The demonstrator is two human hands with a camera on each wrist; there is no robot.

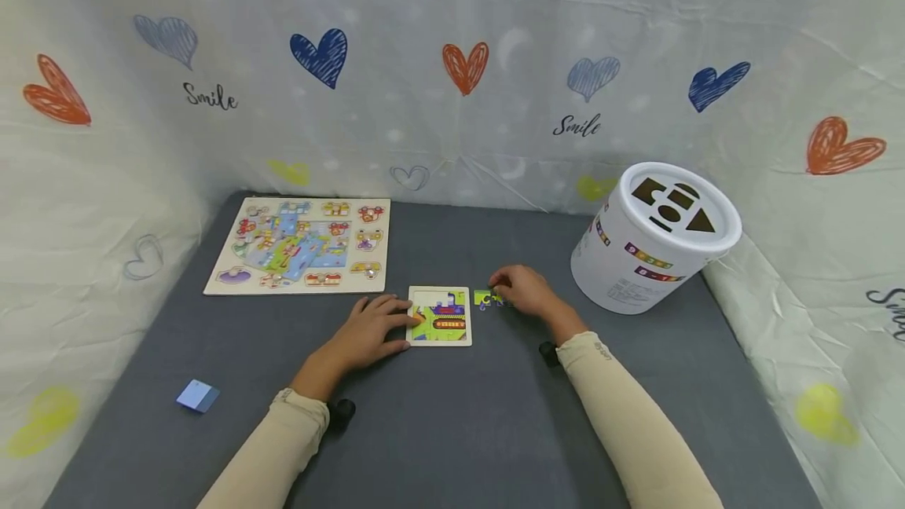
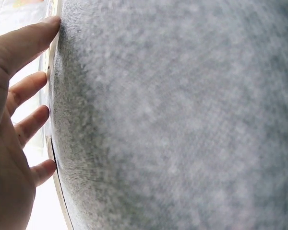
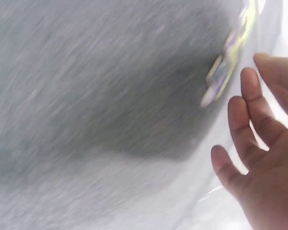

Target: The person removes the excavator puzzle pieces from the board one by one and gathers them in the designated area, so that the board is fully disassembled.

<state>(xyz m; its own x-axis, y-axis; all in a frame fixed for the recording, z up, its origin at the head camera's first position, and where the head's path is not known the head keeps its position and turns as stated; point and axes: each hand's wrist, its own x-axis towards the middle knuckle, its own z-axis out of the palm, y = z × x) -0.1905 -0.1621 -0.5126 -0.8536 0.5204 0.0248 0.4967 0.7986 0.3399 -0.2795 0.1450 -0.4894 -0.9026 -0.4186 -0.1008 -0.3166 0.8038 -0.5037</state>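
Note:
My left hand (image 1: 375, 328) rests with fingers spread at the left side of a small square jigsaw tray (image 1: 427, 298). A bulldozer picture fills much of the tray, with a pale bare strip at its upper left. In the left wrist view, the left fingertips and thumb (image 2: 48, 26) line up along a board edge. Just right of the tray lie a few loose jigsaw pieces (image 1: 484, 298), green and purple. My right hand (image 1: 525, 289) hovers over them, fingers loosely bent. The right wrist view shows its fingertips (image 3: 249, 79) beside the blurred pieces, gripping none.
A large wooden picture puzzle board (image 1: 226, 258) lies at the back left. At the back right stands a white tub (image 1: 622, 273) with shape cutouts in its lid. A small blue block (image 1: 197, 395) sits at the left on the grey tabletop (image 1: 459, 430). Printed cloth (image 1: 396, 116) hangs behind.

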